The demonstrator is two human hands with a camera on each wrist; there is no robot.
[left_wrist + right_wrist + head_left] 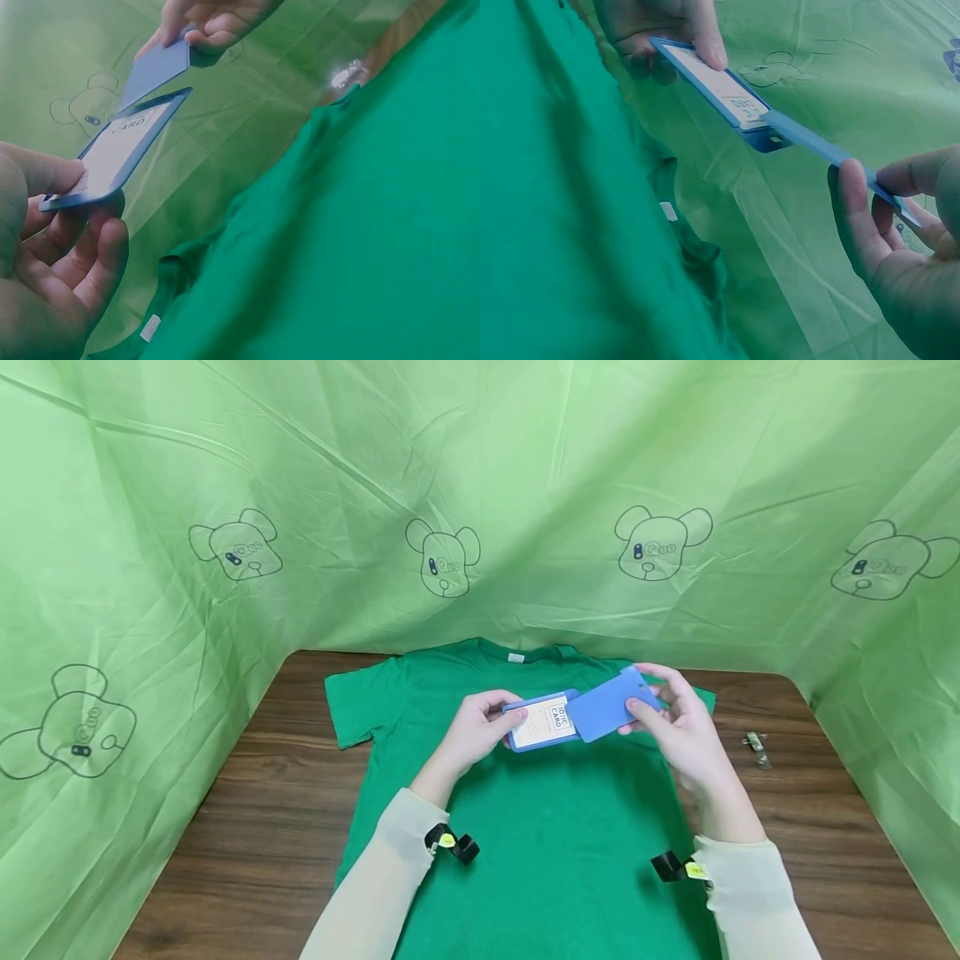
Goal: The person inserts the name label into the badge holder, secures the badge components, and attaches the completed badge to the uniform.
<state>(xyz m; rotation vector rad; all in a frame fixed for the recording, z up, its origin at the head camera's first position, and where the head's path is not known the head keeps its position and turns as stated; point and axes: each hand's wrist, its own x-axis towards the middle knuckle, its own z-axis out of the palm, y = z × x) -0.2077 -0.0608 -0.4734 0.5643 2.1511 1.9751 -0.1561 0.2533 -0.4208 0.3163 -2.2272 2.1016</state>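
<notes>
My left hand (482, 727) pinches a blue card holder (129, 180) at its left end, thumb on top. Inside the holder lies a white card (536, 722) printed "ID/IC CARD". With thumb and fingers, my right hand (684, 731) grips a flat blue cover (603, 706) by its right end. The cover is tilted, and its left edge meets or overlaps the holder's right end in the head view. In the right wrist view a slot shows in the holder's end beneath the cover. Both pieces are held above a green T-shirt (555, 843).
The T-shirt lies spread on a dark wooden table (277, 810), collar at the far side. A small clear and metallic item (756, 748), its kind unclear, lies right of the shirt. Light green fabric (525, 460) with bear-head drawings surrounds the table on the back and sides.
</notes>
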